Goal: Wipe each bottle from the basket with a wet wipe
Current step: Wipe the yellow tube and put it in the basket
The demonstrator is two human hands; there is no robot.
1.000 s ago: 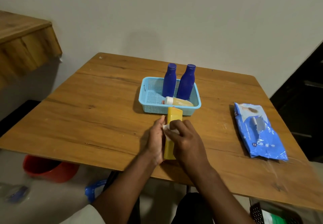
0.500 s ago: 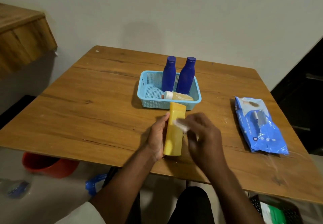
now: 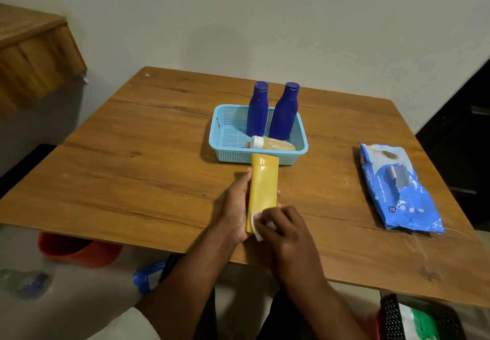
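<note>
The right hand [image 3: 285,229], fingers curled, presses a white wet wipe [image 3: 256,223] onto the near end of the yellow bottle [image 3: 263,191]. The left hand [image 3: 237,208] grips that bottle from 9 o'clock, on the table [image 3: 132,159]. Risk: a far-directed stroke could shove the bottle into the basket [image 3: 228,138] at 12 o'clock, toppling the upright blue bottles [image 3: 270,112].

The blue wipes pack [image 3: 397,188] on the bench [image 3: 132,167] carries white printing along its left side, too small to read (a round badge near its lower edge seems to show "72"). No other lettering is legible on the bottles.
</note>
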